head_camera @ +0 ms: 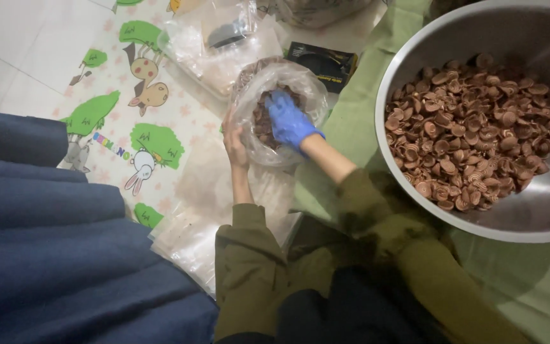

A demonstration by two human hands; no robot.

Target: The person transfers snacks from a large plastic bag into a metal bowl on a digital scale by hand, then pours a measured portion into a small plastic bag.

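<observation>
On the cartoon-print mat [128,121], a clear plastic bag [281,108] takes brown shell-shaped pieces.
The bare left hand [233,143] pinches the bag's rim open; the blue-gloved right hand [288,118] is inside, fingers curled on pieces. Best to hold the mouth wide, near the steel bowl [408,38] at the green cloth's [351,121] edge.

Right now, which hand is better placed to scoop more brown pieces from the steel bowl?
Probably the right hand: it wears a blue glove, sits inside the clear bag among the pieces, and is on the side of the steel bowl. The bare left hand grips the bag's rim, holding it open.
</observation>
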